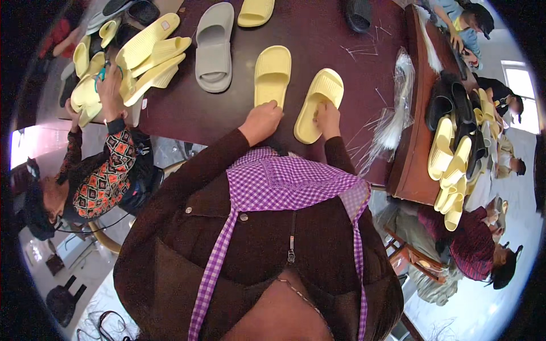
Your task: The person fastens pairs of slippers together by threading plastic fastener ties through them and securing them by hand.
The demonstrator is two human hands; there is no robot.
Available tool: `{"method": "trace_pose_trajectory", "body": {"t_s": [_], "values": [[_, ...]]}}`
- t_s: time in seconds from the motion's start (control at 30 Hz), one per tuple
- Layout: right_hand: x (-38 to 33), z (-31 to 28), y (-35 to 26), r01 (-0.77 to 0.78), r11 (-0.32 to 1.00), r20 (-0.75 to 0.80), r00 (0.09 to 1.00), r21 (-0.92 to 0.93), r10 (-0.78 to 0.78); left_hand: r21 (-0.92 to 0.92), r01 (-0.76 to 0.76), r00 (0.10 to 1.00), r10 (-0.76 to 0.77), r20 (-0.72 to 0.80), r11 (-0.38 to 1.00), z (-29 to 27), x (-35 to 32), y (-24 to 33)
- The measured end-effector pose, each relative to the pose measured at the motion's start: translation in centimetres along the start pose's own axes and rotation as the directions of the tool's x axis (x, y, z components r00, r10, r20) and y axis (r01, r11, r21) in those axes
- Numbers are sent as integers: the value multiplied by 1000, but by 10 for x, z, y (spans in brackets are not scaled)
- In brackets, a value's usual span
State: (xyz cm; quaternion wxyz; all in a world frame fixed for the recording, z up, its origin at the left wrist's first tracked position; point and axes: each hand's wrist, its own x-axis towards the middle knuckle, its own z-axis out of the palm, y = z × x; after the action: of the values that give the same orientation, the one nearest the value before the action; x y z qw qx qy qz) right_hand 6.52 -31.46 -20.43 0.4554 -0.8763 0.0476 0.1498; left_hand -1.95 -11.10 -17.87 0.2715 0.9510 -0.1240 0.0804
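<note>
On the dark red table, two pale yellow slide slippers lie in front of me. My left hand (263,121) is closed on the near end of the left yellow slipper (273,71), which points straight away from me. The right yellow slipper (328,85) is tilted, its far end leaning right. My right hand (328,118) is at its right side, fingers curled over the edge onto the footbed. Whether a small thing is also pinched there, I cannot tell. A grey pair of slippers (214,68) lies left of the left yellow one.
Yellow slippers (151,45) pile up at left, where another person (102,176) works with teal-handled scissors (102,71). Clear plastic ties (392,128) lie at right, before a raised wooden edge (406,170). Beyond are more slippers (449,153) and people. A black slipper (358,14) is far off.
</note>
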Motion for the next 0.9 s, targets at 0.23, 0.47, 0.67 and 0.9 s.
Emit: {"method": "trace_pose_trajectory", "body": {"t_s": [0.23,0.47,0.67,0.9], "values": [[-17,-9,13,137,985,-69,987,-103,-144,27,35,999,-35,5,999,20,29,-8],[47,-61,14,315,932,-327,874,-181,-359,37,-4,1000,4,-4,999,27,40,-16],[104,-61,18,63,966,-160,982,-252,-105,52,-101,995,99,30,994,18,49,-22],[122,-43,17,215,927,-190,941,-306,-281,18,-56,996,57,-73,998,18,56,-44]]}}
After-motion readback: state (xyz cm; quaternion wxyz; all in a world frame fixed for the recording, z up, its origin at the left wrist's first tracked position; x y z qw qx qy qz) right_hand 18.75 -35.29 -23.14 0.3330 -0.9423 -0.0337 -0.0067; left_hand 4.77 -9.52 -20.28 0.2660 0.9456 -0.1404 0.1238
